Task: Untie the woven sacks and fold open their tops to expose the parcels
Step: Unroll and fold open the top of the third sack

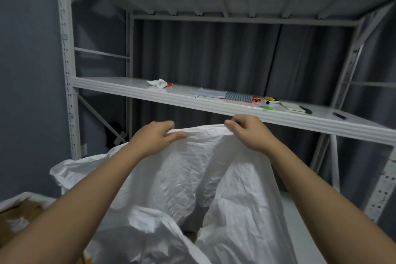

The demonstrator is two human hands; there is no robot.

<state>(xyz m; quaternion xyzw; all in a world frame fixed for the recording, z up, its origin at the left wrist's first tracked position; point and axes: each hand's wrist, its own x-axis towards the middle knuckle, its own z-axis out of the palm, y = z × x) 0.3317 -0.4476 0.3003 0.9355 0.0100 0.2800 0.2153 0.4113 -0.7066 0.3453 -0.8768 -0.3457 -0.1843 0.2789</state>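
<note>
Both my hands pinch the sack's top edge, held up.

My left hand (157, 136) and right hand (249, 132) are closed on the rim of the white woven sack (214, 178); its body hangs below and between them, the grey shelf (192, 100) just beyond my knuckles.

A white metal shelving rack (192, 98) is set against grey corrugated panelling (203, 53), with a blue-grey wall (27, 70) seen to the left. Small stationery items (267, 102) and crumpled paper (157, 82) are laid on the middle shelf. Dim, even light is cast throughout.
</note>
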